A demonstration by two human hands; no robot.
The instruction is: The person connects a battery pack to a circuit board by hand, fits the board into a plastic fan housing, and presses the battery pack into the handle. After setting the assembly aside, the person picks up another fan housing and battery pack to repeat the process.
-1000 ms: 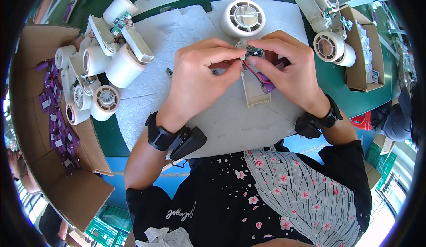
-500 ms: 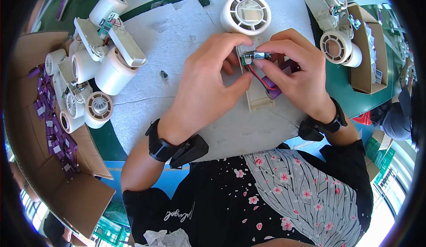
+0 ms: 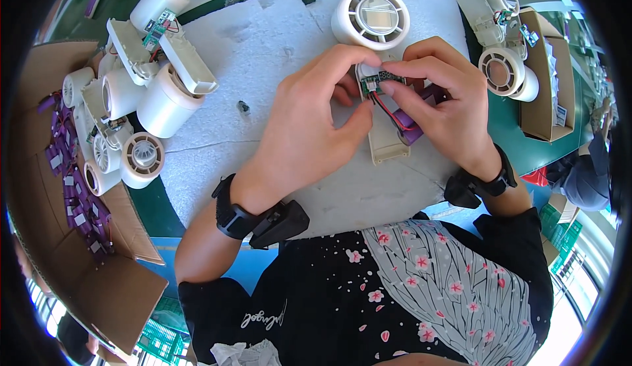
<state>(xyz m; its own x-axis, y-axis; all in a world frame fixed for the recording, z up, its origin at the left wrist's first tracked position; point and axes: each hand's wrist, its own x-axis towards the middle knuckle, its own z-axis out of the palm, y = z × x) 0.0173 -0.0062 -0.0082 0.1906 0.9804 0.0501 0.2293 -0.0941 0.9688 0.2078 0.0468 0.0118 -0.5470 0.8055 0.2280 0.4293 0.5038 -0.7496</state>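
Observation:
My left hand point(image 3: 313, 119) grips the upper edge of an open cream-white handle housing point(image 3: 387, 147) between thumb and fingers. With thumb and forefinger, my right hand point(image 3: 451, 99) pinches a small green circuit board point(image 3: 372, 83) over the housing's upper end. Red and black wires point(image 3: 388, 110) run from the board to a purple battery cell point(image 3: 409, 131), which lies by the housing, partly covered by my right hand. Just beyond my fingers is a round white fan head point(image 3: 372, 18) with a spoked ring, its grille facing up.
White foam sheet point(image 3: 217, 103) covers the green table. Several opened fan bodies point(image 3: 168, 106) are piled at left, beside a cardboard box point(image 3: 39, 175) with purple battery cells point(image 3: 79, 188). More fan parts point(image 3: 503, 70) and a smaller carton point(image 3: 550, 83) stand at right.
The circuit board has tilted and sits lower against the housing, its face turned differently. My right thumb has moved slightly up and left. The fan head appears shifted slightly right.

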